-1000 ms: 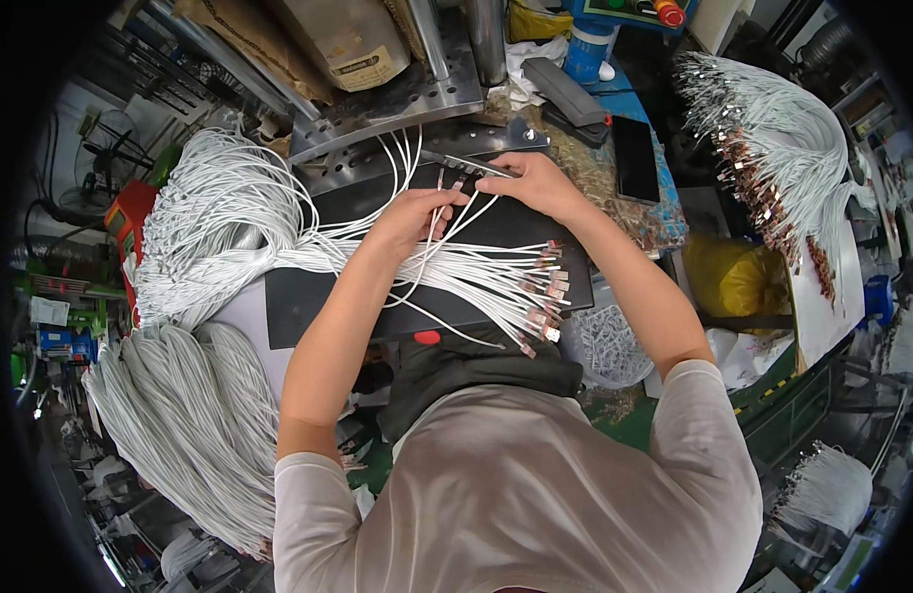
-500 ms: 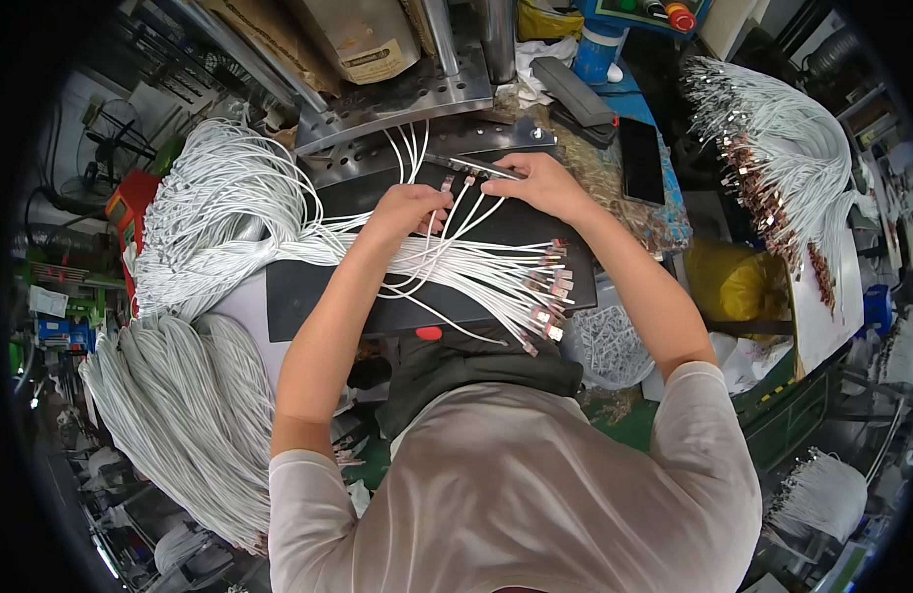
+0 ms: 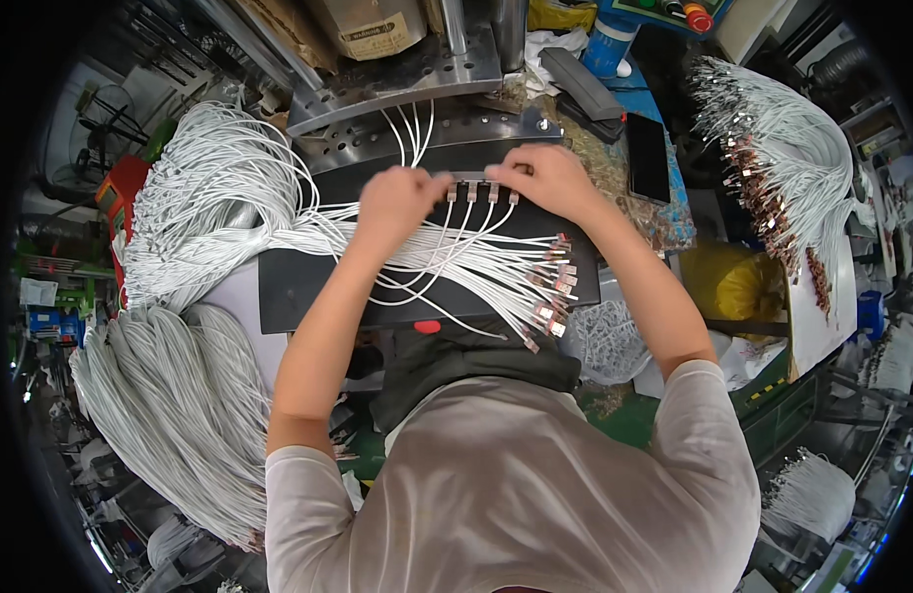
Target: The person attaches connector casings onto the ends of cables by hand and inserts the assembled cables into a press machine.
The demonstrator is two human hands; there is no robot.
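Note:
My left hand (image 3: 399,201) and my right hand (image 3: 547,178) rest side by side on a black mat (image 3: 308,287), fingers pinched on a short row of white cable ends with metal plugs (image 3: 479,191). The plugs lie in a line between the two hands, just below a grey metal fixture (image 3: 407,89). A fan of loose white cables with copper-coloured connectors (image 3: 545,282) spreads across the mat toward the right, under my right forearm. Some cable loops run up into the fixture.
A large heap of white cables (image 3: 209,198) lies left of the mat and a long hank (image 3: 170,415) hangs at lower left. Another cable bundle (image 3: 783,148) drapes at the right. A black phone (image 3: 647,156), a yellow bag (image 3: 733,287) and white netting (image 3: 605,341) sit nearby.
Both hands have drawn closer together and lined the plug ends into a straight row between them. The camera view has shifted slightly down toward the mat.

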